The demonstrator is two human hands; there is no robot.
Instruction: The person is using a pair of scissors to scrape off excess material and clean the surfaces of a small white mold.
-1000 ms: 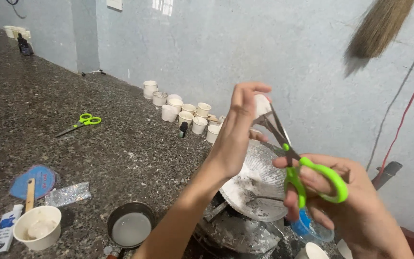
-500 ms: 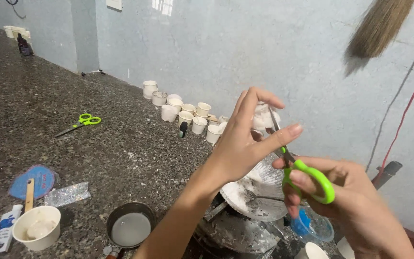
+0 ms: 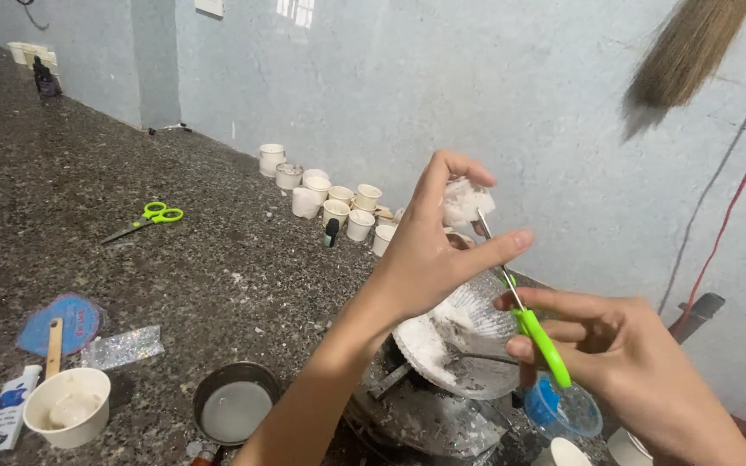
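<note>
L hand (image 3: 429,250) grip pinches white wax lump (image 3: 466,201); R hand (image 3: 623,354) grip closed on green scissors (image 3: 524,298), blades slanting up-left toward lump.

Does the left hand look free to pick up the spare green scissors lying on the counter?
Probably not: the left hand is holding a white lump, and the spare scissors lie well off to the left.

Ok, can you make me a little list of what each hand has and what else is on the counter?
left hand: holds up a white crumbly lump
right hand: grips green-handled scissors, blades pointing up at the lump
under the hands: clear plastic dish with white bits
counter: dark speckled stone
by the wall: small white cups
also there: second green scissors, white bowl, dark metal pan
</note>
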